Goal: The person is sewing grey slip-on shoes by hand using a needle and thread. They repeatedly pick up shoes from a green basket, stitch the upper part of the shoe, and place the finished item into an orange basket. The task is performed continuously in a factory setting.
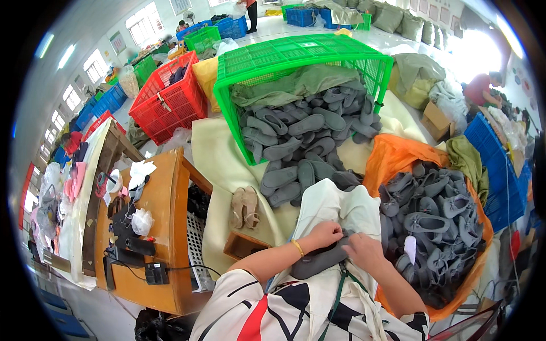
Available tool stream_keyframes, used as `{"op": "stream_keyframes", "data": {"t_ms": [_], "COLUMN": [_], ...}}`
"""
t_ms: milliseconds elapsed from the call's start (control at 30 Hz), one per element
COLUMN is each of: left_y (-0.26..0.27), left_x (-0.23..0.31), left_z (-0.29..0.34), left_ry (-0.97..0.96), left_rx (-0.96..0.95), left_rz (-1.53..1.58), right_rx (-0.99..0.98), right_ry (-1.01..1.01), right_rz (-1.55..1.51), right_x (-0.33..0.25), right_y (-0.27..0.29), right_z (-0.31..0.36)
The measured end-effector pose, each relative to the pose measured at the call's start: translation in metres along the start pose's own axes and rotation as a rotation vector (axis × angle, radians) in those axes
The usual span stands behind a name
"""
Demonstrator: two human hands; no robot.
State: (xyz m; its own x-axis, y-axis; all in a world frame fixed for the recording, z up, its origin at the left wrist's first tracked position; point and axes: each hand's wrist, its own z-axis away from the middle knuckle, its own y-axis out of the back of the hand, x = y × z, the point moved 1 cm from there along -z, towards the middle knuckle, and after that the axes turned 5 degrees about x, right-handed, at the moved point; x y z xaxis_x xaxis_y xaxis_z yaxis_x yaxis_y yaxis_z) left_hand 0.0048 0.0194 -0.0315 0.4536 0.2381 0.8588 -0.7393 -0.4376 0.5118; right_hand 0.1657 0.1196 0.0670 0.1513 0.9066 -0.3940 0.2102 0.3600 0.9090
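A grey slip-on shoe (311, 266) lies across my lap on a white cloth (324, 199). My left hand (326, 234), with a gold bracelet at the wrist, is closed at the shoe's opening, its fingertips pinched. My right hand (364, 250) wraps round the shoe's other end, and its fingers partly cover it. In front of me a green crate (296, 51) lies on its side, and grey shoes (281, 176) spill from it toward my knees. At my right, an orange sack (380, 162) stands open, filled with grey shoes with small bows.
A wooden table (165, 227) at my left bears a phone, a black adapter and a bag. Tan sandals (244, 207) and a small wooden box (242, 245) lie on the cream sheet. A red crate (176, 102) and blue crate (495, 170) flank the area. Other people work farther off.
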Motion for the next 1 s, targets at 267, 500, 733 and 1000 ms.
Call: {"op": "stream_keyframes", "data": {"t_ms": [267,500,733,1000], "left_y": [-0.002,0.003,-0.002,-0.005], "left_x": [-0.006,-0.004,-0.01,-0.013], "left_z": [-0.007,-0.021,-0.017,-0.017], "left_ry": [-0.035,-0.034,0.065,0.087], "left_rx": [-0.005,-0.126,-0.174,-0.076], "left_rz": [-0.049,-0.043,0.021,0.184], "right_rx": [-0.578,-0.515,-0.453,-0.556], "right_ry": [-0.137,-0.288,-0.503,-0.514], "right_rz": [0.104,-0.206,-0.369,-0.475], "right_x": [-0.043,0.022,0.022,0.043], "right_y": [-0.005,-0.018,-0.038,-0.018], "right_z": [0.013,0.052,0.053,0.066]}}
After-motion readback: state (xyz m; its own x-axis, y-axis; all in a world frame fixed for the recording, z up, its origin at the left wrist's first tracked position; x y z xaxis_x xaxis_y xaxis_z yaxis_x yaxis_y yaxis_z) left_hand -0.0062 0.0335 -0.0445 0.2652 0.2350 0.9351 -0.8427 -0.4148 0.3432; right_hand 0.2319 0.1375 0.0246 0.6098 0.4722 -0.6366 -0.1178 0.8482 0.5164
